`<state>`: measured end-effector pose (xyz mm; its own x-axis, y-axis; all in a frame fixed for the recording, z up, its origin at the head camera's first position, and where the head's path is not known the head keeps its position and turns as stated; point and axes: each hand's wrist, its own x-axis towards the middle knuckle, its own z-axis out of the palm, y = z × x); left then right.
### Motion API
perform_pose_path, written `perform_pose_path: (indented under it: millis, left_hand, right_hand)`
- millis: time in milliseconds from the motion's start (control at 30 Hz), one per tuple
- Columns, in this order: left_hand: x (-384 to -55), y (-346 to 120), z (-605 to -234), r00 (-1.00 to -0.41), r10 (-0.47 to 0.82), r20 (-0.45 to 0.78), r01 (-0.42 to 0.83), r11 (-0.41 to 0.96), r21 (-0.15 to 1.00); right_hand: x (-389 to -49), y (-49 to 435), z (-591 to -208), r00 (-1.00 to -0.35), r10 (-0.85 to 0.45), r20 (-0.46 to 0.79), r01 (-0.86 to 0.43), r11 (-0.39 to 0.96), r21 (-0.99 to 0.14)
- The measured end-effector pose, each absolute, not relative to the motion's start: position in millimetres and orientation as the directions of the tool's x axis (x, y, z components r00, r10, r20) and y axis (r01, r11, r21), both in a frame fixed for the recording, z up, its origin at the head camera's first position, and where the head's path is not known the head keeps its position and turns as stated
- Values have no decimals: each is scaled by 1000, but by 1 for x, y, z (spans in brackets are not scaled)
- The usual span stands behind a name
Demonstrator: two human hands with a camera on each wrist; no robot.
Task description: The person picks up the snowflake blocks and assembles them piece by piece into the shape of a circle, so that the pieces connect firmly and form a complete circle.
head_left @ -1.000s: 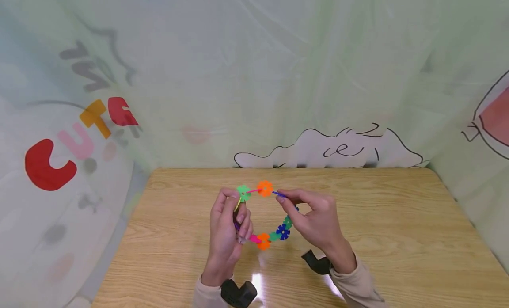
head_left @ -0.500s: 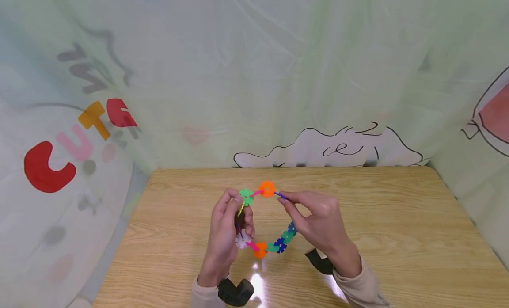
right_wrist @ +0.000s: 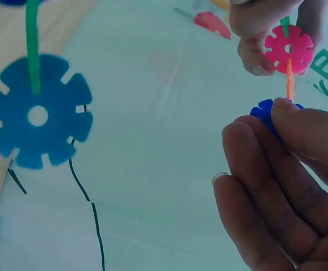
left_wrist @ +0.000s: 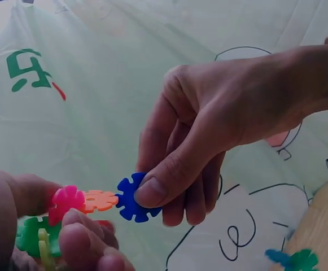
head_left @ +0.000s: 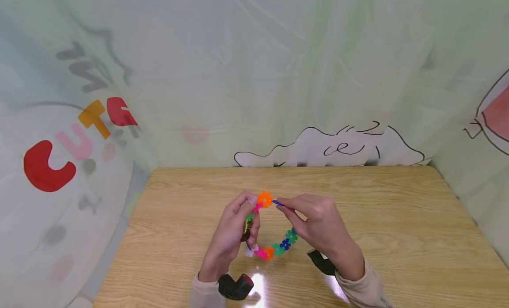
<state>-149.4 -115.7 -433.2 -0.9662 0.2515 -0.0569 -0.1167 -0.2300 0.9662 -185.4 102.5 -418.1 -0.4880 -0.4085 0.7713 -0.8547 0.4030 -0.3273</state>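
A curved chain of notched plastic snowflake discs hangs between my hands over the table. My left hand point(head_left: 234, 226) grips its left stretch, with a pink disc point(left_wrist: 68, 201) between thumb and fingers. An orange disc point(head_left: 264, 199) is slotted onto the pink one. My right hand point(head_left: 320, 217) pinches a blue disc point(left_wrist: 134, 197), which meets the orange disc's edge. Below, the chain runs through a white disc point(head_left: 249, 251), another orange disc point(head_left: 269, 254) and green and blue ones. A teal-blue disc point(right_wrist: 39, 138) dangles from it in the right wrist view. My left fingers partly hide the green and yellow discs.
The wooden table point(head_left: 167, 250) lies beneath both hands. A printed pale curtain point(head_left: 254, 78) stands behind it and at both sides. Black wrist devices, left point(head_left: 236, 287) and right point(head_left: 321, 262), sit near the sleeves.
My left hand has moved right, its fingers shifting from the green disc up to the pink and orange discs. The upper orange disc is slightly lower. My right hand keeps its pinch on the blue disc.
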Motion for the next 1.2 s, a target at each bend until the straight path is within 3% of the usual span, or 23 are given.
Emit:
perform_pose_path:
  millis: [167,400,667,800,900,1200]
  left_hand:
    - [-150,-114,-433,-976,208,-64,-102,-179,978]
    - [-146,-114,-430,-977,212,-24,-61,-168,984]
    - [-143,-113,-426,-984,166,-56,-88,-190,978]
    - [-143,-112,-426,-985,163,-59,-98,-241,965]
    - [-144,-110,-428,-984,171,-52,-101,-287,953]
    - [-144,-102,-430,-987,145,-67,-110,-313,943]
  right_hand:
    - [-185,103,-418,-500,-424,755,-850,406,-334]
    - [-190,104,-422,-564,-435,702,-826,305,-474]
    - [-192,106,-425,-728,-431,533,-653,197,-731]
    - [-192,106,-425,-776,-420,472,-587,204,-783]
    - [-192,104,-425,-765,-399,505,-614,218,-759]
    - [-189,100,-423,-618,-369,694,-786,290,-546]
